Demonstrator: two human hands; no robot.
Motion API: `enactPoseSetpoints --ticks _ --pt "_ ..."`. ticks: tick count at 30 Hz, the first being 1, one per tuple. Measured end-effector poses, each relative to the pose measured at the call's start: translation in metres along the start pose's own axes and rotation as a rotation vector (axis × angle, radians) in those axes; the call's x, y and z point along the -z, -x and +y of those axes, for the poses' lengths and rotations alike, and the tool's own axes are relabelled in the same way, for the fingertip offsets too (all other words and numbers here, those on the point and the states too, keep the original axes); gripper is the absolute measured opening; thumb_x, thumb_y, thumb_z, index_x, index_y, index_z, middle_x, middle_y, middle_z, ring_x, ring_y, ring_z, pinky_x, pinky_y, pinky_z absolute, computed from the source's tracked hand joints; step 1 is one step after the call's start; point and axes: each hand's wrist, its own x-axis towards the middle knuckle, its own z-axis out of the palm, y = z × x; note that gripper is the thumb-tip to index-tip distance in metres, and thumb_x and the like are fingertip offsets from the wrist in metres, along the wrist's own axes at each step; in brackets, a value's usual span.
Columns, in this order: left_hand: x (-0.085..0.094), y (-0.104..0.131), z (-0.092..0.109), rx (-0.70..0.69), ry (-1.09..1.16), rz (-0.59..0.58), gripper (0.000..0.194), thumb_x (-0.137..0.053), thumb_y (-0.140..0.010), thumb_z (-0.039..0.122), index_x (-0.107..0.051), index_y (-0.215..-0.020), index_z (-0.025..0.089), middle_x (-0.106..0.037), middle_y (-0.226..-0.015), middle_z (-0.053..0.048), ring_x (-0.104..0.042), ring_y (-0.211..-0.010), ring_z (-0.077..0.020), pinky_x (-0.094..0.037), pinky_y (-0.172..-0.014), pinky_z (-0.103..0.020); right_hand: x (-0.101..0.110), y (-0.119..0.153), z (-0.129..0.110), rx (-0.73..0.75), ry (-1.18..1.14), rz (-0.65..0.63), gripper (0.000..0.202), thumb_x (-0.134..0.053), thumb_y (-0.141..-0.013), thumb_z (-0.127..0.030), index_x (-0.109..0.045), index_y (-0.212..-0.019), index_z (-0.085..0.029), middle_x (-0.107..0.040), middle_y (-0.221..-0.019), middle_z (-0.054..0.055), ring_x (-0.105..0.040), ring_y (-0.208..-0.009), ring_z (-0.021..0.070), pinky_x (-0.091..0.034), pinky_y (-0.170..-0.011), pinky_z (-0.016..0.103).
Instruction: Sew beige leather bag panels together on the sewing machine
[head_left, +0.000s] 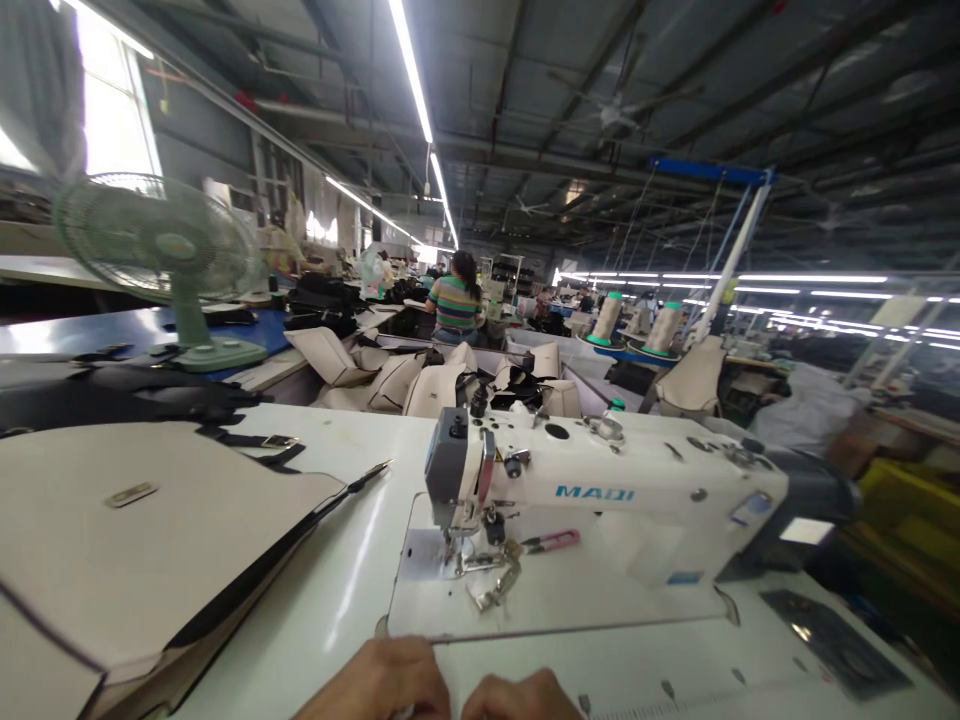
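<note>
At the bottom edge of the head view, my left hand (pixel 394 675) is closed with its fingers curled down. A sliver of something pale shows beneath it, too little to name. Close beside it my right hand (pixel 521 697) is also closed, its fingertips cut off by the frame. Both hands are over the white table in front of a white sewing machine (pixel 622 490). Its needle and presser foot (pixel 452 560) stand ahead of my hands, with pink-handled thread snips (pixel 555 541) lying behind them. To the left lies a cream bag (pixel 150 530) with black edging and a metal plate.
A green fan (pixel 176 260) stands at the back left on a blue surface. Behind the machine several cream bag pieces (pixel 439 388) are heaped. Two thread cones (pixel 606 320) (pixel 664 328) stand at the right. A person in a striped shirt (pixel 455 300) is farther off.
</note>
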Motion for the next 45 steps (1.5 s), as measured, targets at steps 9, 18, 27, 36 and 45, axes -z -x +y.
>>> enactPoseSetpoints --ticks 9,18,27,36,45 --pt "0.017 -0.031 -0.012 0.384 -0.030 0.152 0.030 -0.050 -0.090 0.034 -0.074 -0.080 0.021 -0.065 -0.077 -0.003 -0.058 -0.069 -0.0161 -0.039 -0.064 -0.024 0.073 -0.027 0.097 0.127 0.826 0.365 0.044 -0.035 -0.082 0.005 -0.062 -0.111 -0.013 -0.064 -0.109 0.014 -0.061 -0.102 0.0260 -0.051 -0.089 0.042" --pt "0.010 -0.030 -0.017 0.417 -0.001 0.259 0.027 -0.051 -0.088 0.034 -0.075 -0.081 0.022 -0.065 -0.074 -0.002 -0.053 -0.064 -0.0155 -0.037 -0.062 -0.024 0.061 0.004 0.057 -0.079 0.764 0.295 0.029 -0.036 -0.085 0.002 -0.053 -0.100 -0.016 -0.064 -0.087 0.006 -0.063 -0.070 0.0176 -0.047 -0.062 0.025" --pt "0.006 -0.026 -0.017 0.329 -0.057 0.313 0.026 -0.050 -0.090 0.030 -0.073 -0.082 0.023 -0.062 -0.071 -0.001 -0.055 -0.064 -0.0139 -0.037 -0.059 -0.023 -0.004 -0.025 -0.008 0.019 0.634 0.439 0.013 -0.047 -0.097 -0.030 -0.051 -0.087 -0.023 -0.060 -0.081 0.001 -0.058 -0.074 0.0212 -0.036 -0.065 0.032" --pt "0.021 -0.036 -0.027 0.345 -0.125 0.303 0.025 -0.052 -0.088 0.027 -0.075 -0.079 0.023 -0.065 -0.070 0.000 -0.057 -0.061 -0.0134 -0.038 -0.058 -0.022 0.015 -0.022 0.043 -0.037 0.910 0.499 0.018 -0.045 -0.098 -0.031 -0.056 -0.089 -0.020 -0.061 -0.077 0.003 -0.060 -0.069 0.0212 -0.042 -0.059 0.032" --pt "0.023 -0.048 -0.040 0.353 -0.246 0.375 0.022 -0.053 -0.088 0.028 -0.075 -0.087 0.024 -0.066 -0.075 -0.001 -0.057 -0.064 -0.0147 -0.037 -0.064 -0.024 -0.018 -0.003 0.037 0.257 0.754 0.446 0.046 -0.031 -0.102 -0.032 -0.041 -0.135 -0.002 -0.036 -0.144 0.020 -0.030 -0.135 0.0301 -0.036 -0.107 0.045"
